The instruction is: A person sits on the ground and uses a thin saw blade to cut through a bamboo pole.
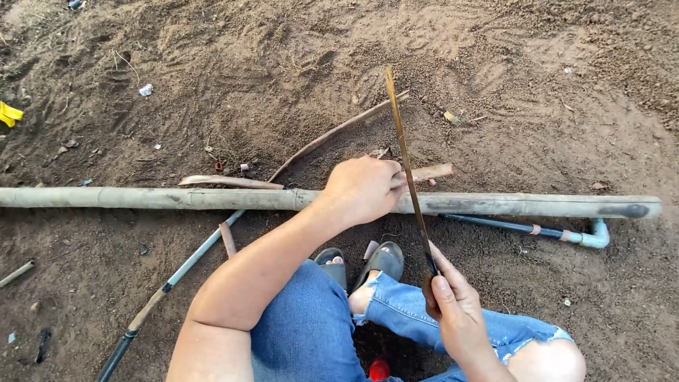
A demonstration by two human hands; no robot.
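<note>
head view: left hand (362, 189) clamped over long bamboo pole (177, 198) lying across bare dirt (283, 64), pinning it near mid-length. right hand (453, 304) closed round handle of long thin blade (407, 163), edge crossing the pole just beside the left fingers, tip pointing away. blue pipe (537, 230) under the pole's right part, thin curved stick (332, 134) behind it. sandalled feet (375, 265) near the pole. likely best: keep pole pinned flat, stroke blade straight, fingers kept off the blade line.
</note>
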